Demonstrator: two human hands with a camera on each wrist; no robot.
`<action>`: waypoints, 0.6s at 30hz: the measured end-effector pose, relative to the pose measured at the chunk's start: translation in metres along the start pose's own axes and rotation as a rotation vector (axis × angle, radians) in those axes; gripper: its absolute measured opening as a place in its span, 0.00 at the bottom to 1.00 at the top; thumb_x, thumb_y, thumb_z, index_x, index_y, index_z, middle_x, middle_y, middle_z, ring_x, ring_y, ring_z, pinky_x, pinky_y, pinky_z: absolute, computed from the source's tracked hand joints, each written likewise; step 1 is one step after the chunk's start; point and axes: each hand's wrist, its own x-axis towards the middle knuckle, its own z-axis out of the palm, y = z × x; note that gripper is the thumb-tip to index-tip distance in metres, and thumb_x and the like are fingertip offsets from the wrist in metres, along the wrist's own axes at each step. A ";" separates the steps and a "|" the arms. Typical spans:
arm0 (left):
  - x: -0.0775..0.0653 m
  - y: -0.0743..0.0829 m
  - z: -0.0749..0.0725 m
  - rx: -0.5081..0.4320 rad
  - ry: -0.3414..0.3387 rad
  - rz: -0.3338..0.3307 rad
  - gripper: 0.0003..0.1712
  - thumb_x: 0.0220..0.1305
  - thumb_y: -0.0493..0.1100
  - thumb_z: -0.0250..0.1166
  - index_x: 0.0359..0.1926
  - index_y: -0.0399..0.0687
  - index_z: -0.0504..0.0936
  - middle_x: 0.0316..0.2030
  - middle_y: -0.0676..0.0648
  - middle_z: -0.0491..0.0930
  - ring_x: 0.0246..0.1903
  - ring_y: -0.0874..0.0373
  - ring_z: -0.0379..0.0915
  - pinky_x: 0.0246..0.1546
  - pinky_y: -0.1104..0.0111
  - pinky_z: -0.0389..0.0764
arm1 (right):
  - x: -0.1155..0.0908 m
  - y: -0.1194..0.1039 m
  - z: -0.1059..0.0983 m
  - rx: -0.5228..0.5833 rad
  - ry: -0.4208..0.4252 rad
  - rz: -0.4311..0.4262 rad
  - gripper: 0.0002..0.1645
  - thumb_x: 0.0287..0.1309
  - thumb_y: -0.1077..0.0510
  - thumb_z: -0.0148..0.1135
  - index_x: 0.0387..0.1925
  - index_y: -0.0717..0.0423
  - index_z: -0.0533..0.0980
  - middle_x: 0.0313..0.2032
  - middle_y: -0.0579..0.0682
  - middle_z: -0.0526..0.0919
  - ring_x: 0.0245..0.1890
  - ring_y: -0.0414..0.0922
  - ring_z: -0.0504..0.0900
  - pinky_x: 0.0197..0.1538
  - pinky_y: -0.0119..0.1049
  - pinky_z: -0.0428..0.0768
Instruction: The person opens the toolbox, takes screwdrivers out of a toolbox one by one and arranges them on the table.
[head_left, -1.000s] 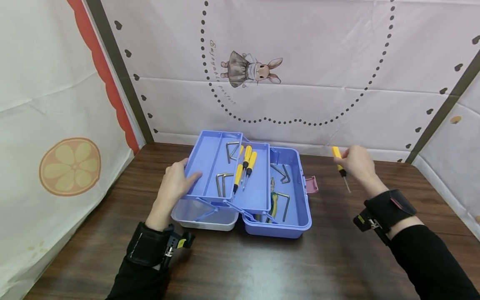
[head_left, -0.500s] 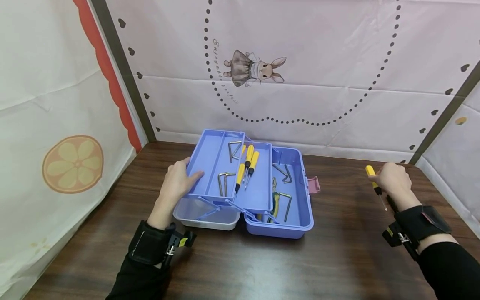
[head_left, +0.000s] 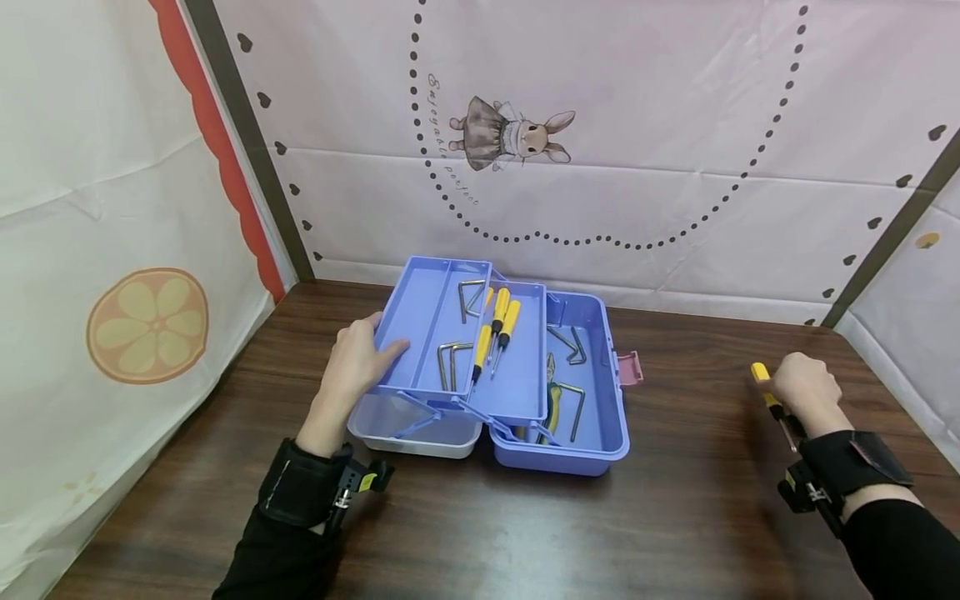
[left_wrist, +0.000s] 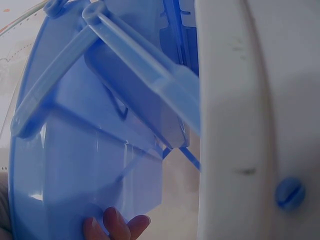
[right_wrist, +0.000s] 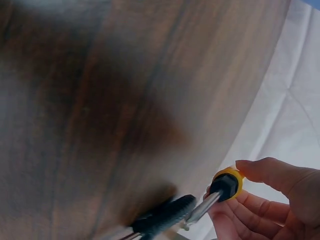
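My left hand (head_left: 352, 358) grips the left edge of the upper tray (head_left: 416, 333) of a blue folding toolbox (head_left: 558, 462). Its thumb lies over the tray's rim; fingertips (left_wrist: 117, 225) show against the tray's underside in the left wrist view. Far to the right, my right hand (head_left: 808, 387) holds a screwdriver (head_left: 765, 385) low over the table, pinching its yellow-and-black handle. The shaft slants down toward the wrist. Beside that shaft, the right wrist view shows a blurred black ribbed thing (right_wrist: 165, 216), partly cut off; its kind is unclear.
Several yellow-handled screwdrivers (head_left: 504, 327) lie in the middle tray (head_left: 517, 400). L-shaped hex keys (head_left: 452, 365) lie in the upper tray, others beside pliers (head_left: 554, 410) in the base. A pale lid (head_left: 420, 442) lies open on the brown table (head_left: 675, 517). A pink latch (head_left: 630, 368) juts right.
My right hand has carried the screwdriver rightward, away from the toolbox, and lower toward the table. My left hand keeps its hold on the tray. The camera view has shifted slightly.
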 end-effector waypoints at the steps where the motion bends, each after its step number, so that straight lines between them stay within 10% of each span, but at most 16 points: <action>1: 0.000 0.000 0.000 0.000 0.000 0.000 0.31 0.59 0.41 0.58 0.58 0.25 0.61 0.48 0.26 0.69 0.40 0.36 0.73 0.35 0.51 0.76 | 0.001 0.001 0.001 -0.005 -0.002 0.005 0.19 0.52 0.54 0.56 0.18 0.67 0.69 0.12 0.54 0.71 0.18 0.52 0.71 0.21 0.40 0.69; 18: 0.000 0.000 0.000 0.005 -0.004 -0.012 0.31 0.60 0.41 0.58 0.58 0.25 0.61 0.48 0.26 0.69 0.40 0.36 0.73 0.35 0.51 0.76 | 0.002 0.010 0.013 0.012 -0.065 0.071 0.19 0.53 0.55 0.55 0.21 0.70 0.69 0.10 0.54 0.72 0.13 0.47 0.74 0.22 0.39 0.70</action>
